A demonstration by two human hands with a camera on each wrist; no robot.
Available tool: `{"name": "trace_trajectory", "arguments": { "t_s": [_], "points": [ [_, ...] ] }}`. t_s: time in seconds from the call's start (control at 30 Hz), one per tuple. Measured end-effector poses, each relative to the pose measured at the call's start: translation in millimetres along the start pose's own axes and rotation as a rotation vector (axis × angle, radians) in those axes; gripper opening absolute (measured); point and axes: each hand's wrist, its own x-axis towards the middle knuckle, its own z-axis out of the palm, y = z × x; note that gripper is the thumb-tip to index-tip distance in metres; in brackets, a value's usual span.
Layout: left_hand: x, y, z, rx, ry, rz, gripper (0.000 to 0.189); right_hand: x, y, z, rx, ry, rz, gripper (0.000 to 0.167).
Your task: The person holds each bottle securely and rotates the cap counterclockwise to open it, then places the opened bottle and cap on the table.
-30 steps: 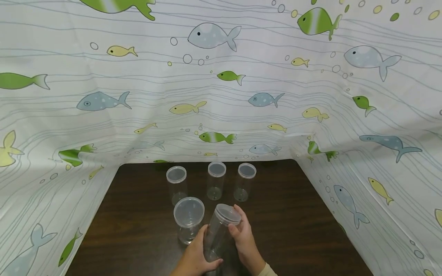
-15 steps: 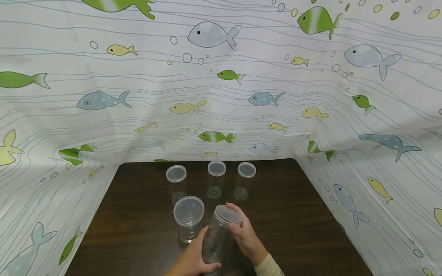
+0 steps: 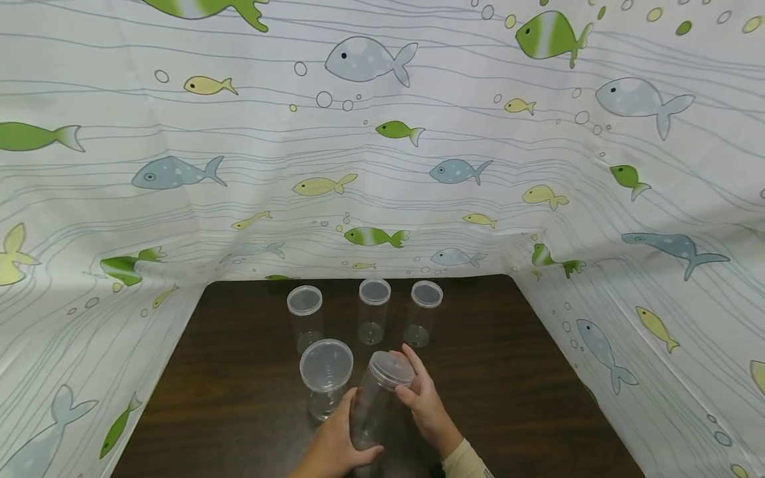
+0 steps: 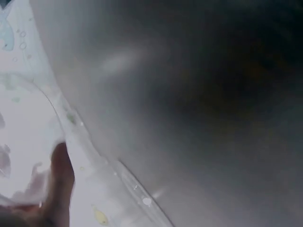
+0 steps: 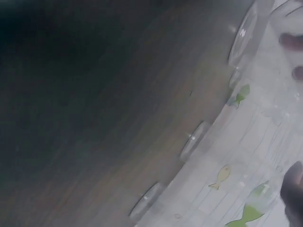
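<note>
In the head view, a tall clear plastic jar (image 3: 372, 415) leans at the front middle, its translucent screw lid (image 3: 391, 369) uppermost. My left hand (image 3: 337, 441) grips the jar's body low down, thumb across the near side. My right hand (image 3: 424, 405) holds the lid from the right; its thumb is at the near rim and its fingers reach round the far side. A wider lidded jar (image 3: 326, 378) stands just left of the held one. The left wrist view shows the thumb (image 4: 61, 179) against clear plastic; fingertips (image 5: 292, 42) appear at the right wrist view's edge.
Three slimmer lidded jars stand farther back: a left one (image 3: 306, 318), a middle one (image 3: 373, 312) and a right one (image 3: 423, 315). They are on a dark wooden table (image 3: 490, 372). A white fish-print cloth (image 3: 382, 199) surrounds the back and sides.
My right hand's fingers shift around the lid, first curling over its far edge, then spreading slightly upward. The held jar tilts and moves only a little. The standing jars stay put.
</note>
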Motion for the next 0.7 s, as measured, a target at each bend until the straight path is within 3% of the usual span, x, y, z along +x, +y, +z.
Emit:
{"name": "trace_trajectory", "arguments": {
  "t_s": [0.17,0.3,0.4,0.57,0.7],
  "points": [
    [-2.5,-1.9,8.5,0.140,0.111,0.029,0.109,-4.3,1,15,-0.138,0.183,0.037,0.082],
    [-3.3,-2.8,7.8,0.124,0.090,0.046,0.110,-3.9,-1,22,-0.184,0.260,0.053,0.069],
    [-3.5,-3.5,4.3,0.074,0.022,0.057,0.112,-2.5,-3,18,-0.138,0.194,0.017,0.061],
    [-2.7,-3.7,-3.2,-0.080,-0.078,0.129,0.108,0.5,-7,4,0.036,-0.051,-0.013,0.055],
    [-2.5,-4.1,-6.7,-0.175,-0.133,0.160,0.104,1.8,-6,-3,0.072,-0.151,0.003,0.062]
  ]
}}
